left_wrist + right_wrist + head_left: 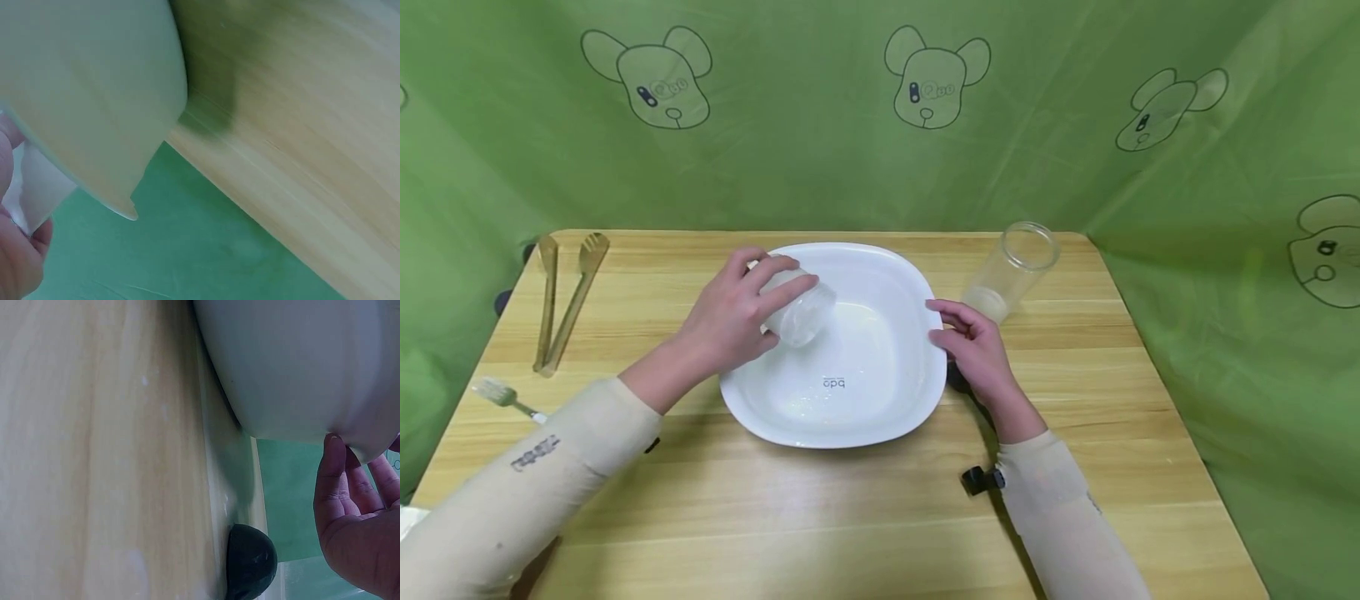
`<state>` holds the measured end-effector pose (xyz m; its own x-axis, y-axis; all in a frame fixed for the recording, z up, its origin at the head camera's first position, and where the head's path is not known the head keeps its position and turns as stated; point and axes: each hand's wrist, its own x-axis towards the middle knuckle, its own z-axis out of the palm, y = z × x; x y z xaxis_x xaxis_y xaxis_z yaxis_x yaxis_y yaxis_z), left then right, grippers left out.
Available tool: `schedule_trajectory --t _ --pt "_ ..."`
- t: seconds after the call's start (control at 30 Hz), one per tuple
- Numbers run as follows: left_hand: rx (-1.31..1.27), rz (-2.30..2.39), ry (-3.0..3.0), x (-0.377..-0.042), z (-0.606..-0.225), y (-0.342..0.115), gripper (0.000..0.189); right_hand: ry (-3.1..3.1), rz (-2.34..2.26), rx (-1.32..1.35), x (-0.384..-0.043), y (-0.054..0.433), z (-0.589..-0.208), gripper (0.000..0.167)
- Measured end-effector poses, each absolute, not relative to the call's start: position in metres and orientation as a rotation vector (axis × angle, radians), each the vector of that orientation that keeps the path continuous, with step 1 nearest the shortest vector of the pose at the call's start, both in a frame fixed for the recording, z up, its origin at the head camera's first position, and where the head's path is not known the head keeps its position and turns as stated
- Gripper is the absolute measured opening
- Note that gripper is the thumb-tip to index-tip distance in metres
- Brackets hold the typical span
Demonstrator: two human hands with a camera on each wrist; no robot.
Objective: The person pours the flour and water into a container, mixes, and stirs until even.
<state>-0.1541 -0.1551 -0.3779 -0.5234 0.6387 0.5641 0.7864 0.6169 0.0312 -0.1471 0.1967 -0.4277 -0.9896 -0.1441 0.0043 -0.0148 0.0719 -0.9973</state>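
Two things are held. The left hand (pixel 737 308), fingers partly spread, curls round a clear cup (pixel 797 319), tilted over the left side of the basin (pixel 883 392); the right hand (pixel 981 354) pinches its right rim between thumb and fingers. The basin sits midway along the desk (pixel 820 525), nearer its far edge; a jar (pixel 1009 273) stands near the far right corner.

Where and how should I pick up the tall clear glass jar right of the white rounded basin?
Wrap the side wall of the glass jar about midway up, probably best from its right. It looks like an upright cylinder with its open rim on top, while the white basin and the right grip on its edge crowd the jar's left and near sides.
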Motion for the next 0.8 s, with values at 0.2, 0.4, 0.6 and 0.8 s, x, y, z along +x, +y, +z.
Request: schedule_trajectory --t 0.2,0.4,0.6,0.8 --pt "-1.116 -0.392 -2.314 -0.1548 -0.3769 -0.1531 0.08 2.229 -2.071 -0.17 -0.1471 0.1968 -0.428 0.037" --pt "-1.12 -0.367 -2.295 -0.1564 -0.3785 -0.1504 0.077 2.228 -2.074 -0.172 -0.1473 0.1971 -0.4291 0.037" --pt "-1.113 -0.332 -2.3 -0.156 -0.3772 -0.1483 0.074 2.231 -2.069 -0.173 -0.1469 0.1975 -0.4288 0.037" --pt "-1.103 -0.311 -2.293 -0.1567 -0.3767 -0.1456 0.071 2.233 -2.072 -0.182 -0.1472 0.1977 -0.4294 0.037"
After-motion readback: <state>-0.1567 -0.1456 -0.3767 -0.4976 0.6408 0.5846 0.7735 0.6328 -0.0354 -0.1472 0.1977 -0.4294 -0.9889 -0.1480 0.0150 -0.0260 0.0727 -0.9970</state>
